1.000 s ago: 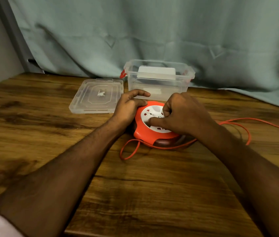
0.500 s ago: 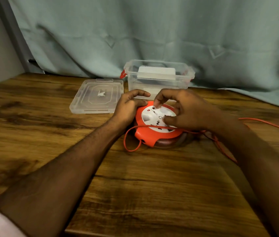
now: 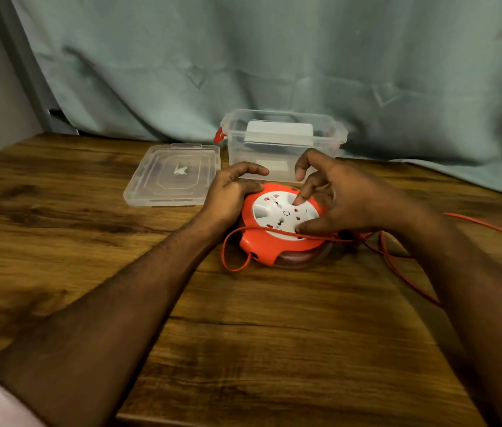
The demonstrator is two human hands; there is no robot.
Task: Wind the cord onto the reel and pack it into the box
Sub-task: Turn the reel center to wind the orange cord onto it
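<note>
The round orange plastic cord reel with its white socket face [image 3: 283,221] lies flat on the wooden desk [image 3: 243,349], just in front of the clear plastic storage box [image 3: 283,146], and it seems to be laid this way so that the white centre can be turned like a dial while the housing is kept from spinning. The left hand [image 3: 231,195] grips the reel's left rim, fingers curled over the orange edge, which I judge to be the bracing hold. The right hand [image 3: 345,198] reaches over the white face with a fingertip pressed into one of its recesses and the thumb resting near the front edge, apparently to crank the hub round; its other fingers are spread and raised. The thin orange cord [image 3: 403,266] runs from the reel's front slot, makes a small loop on the desk at the left front, crosses the front of the reel under the thumb and trails away to the right beneath the right forearm, so a good deal looks unwound and packing is some way off. That strand across the socket face could snag the turning. The box stands open with a white rectangular object inside, which may crowd the reel, and its clear flat lid [image 3: 175,175] lies to the left, apart from the hands. A pale green curtain [image 3: 274,57] hangs behind.
</note>
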